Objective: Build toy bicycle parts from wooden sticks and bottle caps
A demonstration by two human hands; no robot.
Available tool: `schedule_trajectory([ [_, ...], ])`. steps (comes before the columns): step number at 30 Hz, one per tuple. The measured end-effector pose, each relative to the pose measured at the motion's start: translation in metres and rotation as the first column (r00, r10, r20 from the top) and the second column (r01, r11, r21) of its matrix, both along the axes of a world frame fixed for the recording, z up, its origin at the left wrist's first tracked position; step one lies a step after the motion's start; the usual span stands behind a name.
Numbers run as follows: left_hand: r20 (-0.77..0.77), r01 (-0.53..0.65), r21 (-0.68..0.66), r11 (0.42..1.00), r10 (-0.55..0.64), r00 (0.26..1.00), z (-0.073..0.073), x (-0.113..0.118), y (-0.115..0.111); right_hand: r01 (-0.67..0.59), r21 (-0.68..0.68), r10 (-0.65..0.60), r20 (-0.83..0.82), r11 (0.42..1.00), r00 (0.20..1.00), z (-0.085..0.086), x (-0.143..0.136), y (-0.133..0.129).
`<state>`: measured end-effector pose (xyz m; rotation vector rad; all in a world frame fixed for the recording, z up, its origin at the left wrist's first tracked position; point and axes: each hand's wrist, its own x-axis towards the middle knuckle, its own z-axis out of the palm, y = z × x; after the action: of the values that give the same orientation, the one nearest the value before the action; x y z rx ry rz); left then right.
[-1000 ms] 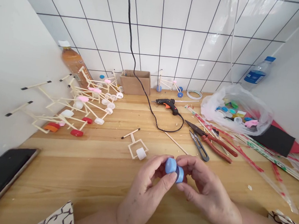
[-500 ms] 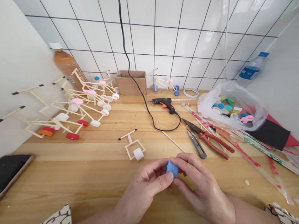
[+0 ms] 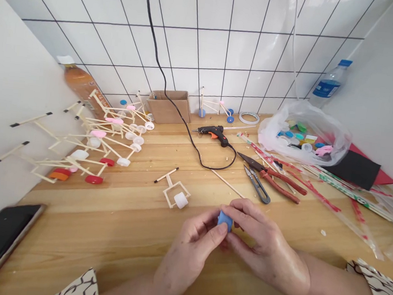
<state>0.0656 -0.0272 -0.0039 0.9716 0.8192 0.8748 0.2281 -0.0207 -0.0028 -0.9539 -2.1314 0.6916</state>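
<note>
Between my two hands, just above the wooden table, is a blue bottle cap (image 3: 225, 219), possibly two caps face to face. My left hand (image 3: 192, 247) pinches it with the thumb across its near side. My right hand (image 3: 266, 247) grips its other side, fingers curled over the top and thumb below. Parts of the cap are hidden by the fingers. Beyond my left hand lies a small stick frame (image 3: 166, 192) with a white cap wheel (image 3: 180, 200) and a black-tipped crossbar.
Pliers (image 3: 277, 176), thread snips (image 3: 257, 185) and a corded glue gun (image 3: 215, 133) lie beyond my hands. Several stick tricycles (image 3: 95, 147) stand at left, above a phone (image 3: 3, 240). A plastic bag (image 3: 270, 136) of caps sits back right, near a cardboard box (image 3: 170, 108).
The view has shifted slightly. Both hands keep hold of the blue cap, which looks a little more tilted, with the left thumb slightly higher over it.
</note>
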Motion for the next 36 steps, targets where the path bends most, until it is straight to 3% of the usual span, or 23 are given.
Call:
schedule_trajectory([
  [6, 0.234, 0.019, -0.236, 0.972, 0.038, 0.971, -0.004, 0.003, 0.001, 0.091, 0.063, -0.088, -0.047, 0.994, 0.995, -0.001, 0.000, 0.002],
  [9, 0.311, 0.050, -0.317, 0.947, 0.054, 0.949, -0.005, 0.004, 0.001, 0.074, 0.044, -0.072, -0.059, 0.996, 0.996, 0.002, 0.001, 0.003],
  [15, 0.388, 0.150, -0.346, 0.926, -0.005, 0.922, -0.008, 0.003, 0.001, 0.013, 0.002, -0.013, -0.081, 1.000, 0.997, 0.004, 0.000, 0.001],
  [28, 0.376, 0.142, -0.403, 0.904, 0.022, 0.926, -0.007, 0.003, 0.001, -0.046, -0.011, 0.045, -0.117, 0.999, 0.992, 0.002, 0.001, 0.002],
  [36, 0.403, 0.138, -0.437, 0.889, 0.056, 0.913, -0.008, 0.002, 0.002, 0.023, 0.143, -0.003, -0.134, 0.990, 0.991, -0.004, 0.003, 0.008],
])
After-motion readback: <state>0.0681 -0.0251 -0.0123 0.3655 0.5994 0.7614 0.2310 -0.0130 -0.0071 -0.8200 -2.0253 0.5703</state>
